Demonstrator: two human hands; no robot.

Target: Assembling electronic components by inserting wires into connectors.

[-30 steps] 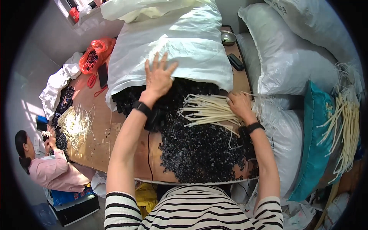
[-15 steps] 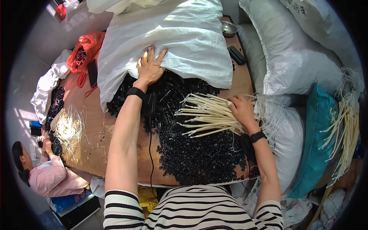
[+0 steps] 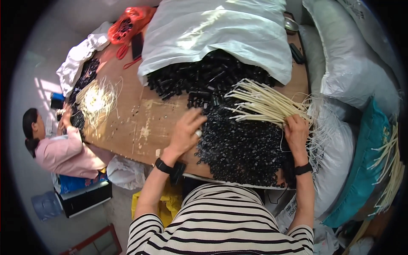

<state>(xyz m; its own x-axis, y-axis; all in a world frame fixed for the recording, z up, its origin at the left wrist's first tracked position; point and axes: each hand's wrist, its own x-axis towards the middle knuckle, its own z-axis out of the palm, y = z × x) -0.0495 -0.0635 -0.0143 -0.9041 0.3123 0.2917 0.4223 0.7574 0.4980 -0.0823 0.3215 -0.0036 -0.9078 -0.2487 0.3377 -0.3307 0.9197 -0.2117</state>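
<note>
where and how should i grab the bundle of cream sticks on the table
Probably best by its right end, coming from the right and near side, with the grip wrapped across it. There the bundle of cream sticks gathers together, and the right hand holds it; its left tips fan out loosely over the black pieces.

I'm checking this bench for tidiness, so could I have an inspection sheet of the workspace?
Surface: brown wooden table, pale marks.
Things in hand: bundle of long, thin cream rods, above a heap of small, shiny black pieces.
Clutter: translucent red plastic bag; round silver metal bowl; tangle of thin cream strands.
Left hand: open, empty, at the heap's left edge; contact unclear.
Right hand: gripping the bundle near its right-hand end.
Cables: thin dark cable below the table's near edge; ends unseen.
Surroundings: stuffed white woven sacks, right; co-worker in pink top, left.
</note>
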